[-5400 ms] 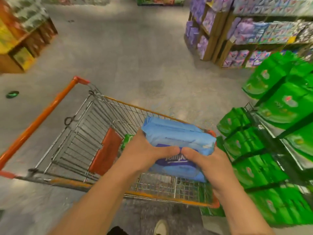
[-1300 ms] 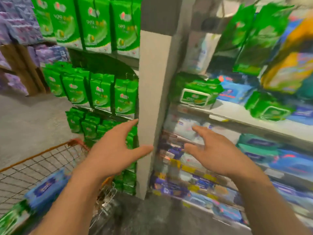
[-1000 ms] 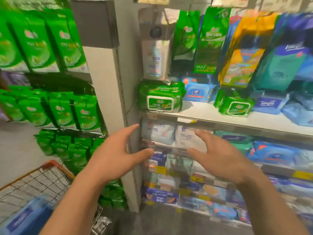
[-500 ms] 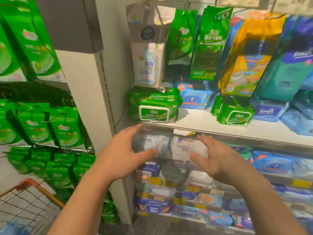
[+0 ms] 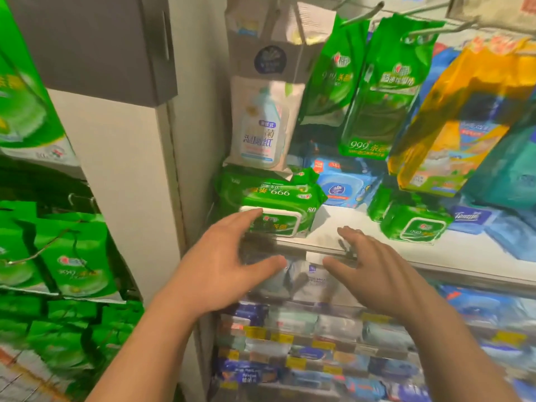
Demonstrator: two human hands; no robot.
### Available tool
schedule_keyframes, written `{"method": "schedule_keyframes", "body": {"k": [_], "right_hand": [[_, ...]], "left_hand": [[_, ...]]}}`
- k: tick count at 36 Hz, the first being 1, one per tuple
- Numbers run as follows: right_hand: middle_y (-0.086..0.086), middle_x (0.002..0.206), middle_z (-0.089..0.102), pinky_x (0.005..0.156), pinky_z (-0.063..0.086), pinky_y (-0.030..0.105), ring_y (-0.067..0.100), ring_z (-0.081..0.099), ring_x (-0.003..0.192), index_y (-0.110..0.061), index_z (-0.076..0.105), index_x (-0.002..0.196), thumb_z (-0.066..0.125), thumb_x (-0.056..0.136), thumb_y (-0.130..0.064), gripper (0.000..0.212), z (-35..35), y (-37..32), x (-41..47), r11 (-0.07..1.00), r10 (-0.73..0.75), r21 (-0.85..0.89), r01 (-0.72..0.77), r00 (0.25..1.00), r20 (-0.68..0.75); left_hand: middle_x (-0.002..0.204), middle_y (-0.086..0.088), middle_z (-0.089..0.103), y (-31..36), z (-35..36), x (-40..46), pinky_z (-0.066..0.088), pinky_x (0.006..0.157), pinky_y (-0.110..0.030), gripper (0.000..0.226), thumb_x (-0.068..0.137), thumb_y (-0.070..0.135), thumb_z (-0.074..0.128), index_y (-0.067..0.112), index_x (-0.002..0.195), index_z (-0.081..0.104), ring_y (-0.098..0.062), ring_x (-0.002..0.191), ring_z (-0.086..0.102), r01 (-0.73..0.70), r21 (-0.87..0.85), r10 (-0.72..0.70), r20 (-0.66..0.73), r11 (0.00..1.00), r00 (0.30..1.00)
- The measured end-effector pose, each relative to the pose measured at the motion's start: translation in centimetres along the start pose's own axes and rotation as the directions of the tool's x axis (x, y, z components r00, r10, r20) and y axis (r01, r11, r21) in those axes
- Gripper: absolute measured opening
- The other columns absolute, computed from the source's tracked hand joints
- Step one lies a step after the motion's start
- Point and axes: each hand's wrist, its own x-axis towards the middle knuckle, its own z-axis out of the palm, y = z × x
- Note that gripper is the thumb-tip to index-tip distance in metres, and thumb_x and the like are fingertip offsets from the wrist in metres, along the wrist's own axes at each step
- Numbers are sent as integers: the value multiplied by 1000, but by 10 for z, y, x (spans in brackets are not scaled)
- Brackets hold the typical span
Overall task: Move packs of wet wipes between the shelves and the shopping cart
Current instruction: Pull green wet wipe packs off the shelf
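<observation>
A green pack of wet wipes (image 5: 278,203) with a white flip lid lies at the left end of the white shelf (image 5: 342,227). My left hand (image 5: 229,262) is open, fingers spread, its fingertips at the pack's front left corner. My right hand (image 5: 374,271) is open too, over the shelf's front edge just right of the pack. Neither hand holds anything. A second, smaller green pack (image 5: 412,224) lies further right on the same shelf. The shopping cart is out of view.
Blue wipe packs (image 5: 340,184) lie behind the green one. Green and yellow bags (image 5: 383,91) hang from hooks above. A white pillar (image 5: 130,184) stands at left, with green boxed packs (image 5: 75,256) beyond it. Lower shelves (image 5: 319,343) hold pale and blue packs.
Both hands have risen from the lower shelf's pale packs to the white shelf. The left hand now reaches the green pack. The view has moved closer to the shelves.
</observation>
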Motion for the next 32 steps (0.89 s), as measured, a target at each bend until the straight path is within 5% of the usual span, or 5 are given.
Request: {"method": "schedule_keyframes", "body": {"k": [9,13,21,27,32], "right_hand": [[0,159,41,112,34,28,16,42,144,-23,37,156,63,90,-57,79,-2,-2,41,997,-47,65,48,999,-17],[2,158,42,110,26,18,16,39,144,-15,36,156,68,87,-57,87,-3,3,56,989,-129,66,131,991,-33],[-18,162,27,113,21,12,-4,27,142,-24,21,160,89,71,-47,115,4,19,91,914,-155,386,125,987,48],[-59,115,27,86,20,-13,-46,25,103,-49,28,129,94,68,-21,94,19,28,117,762,-288,604,231,958,-4],[-21,157,37,121,32,31,-8,38,140,-37,-13,159,97,44,-55,160,38,29,142,748,-300,647,147,945,133]], "left_hand": [[153,22,37,-2,0,18,22,113,-13,95,69,80,53,34,151,39,11,138,30,12,13,-10,-93,1000,996],[148,24,40,2,6,23,25,112,-16,86,71,76,54,36,147,44,11,136,33,42,22,-37,-201,999,979],[129,14,45,11,44,27,20,95,5,81,73,64,55,32,146,38,6,120,33,161,-145,-213,-517,976,829],[123,10,47,4,65,36,38,99,-33,82,68,72,56,22,130,42,-11,121,44,260,-366,-427,-513,893,745],[117,4,63,4,63,50,45,95,-34,80,63,76,58,25,125,56,-13,110,59,342,-499,-575,-448,796,685]]}}
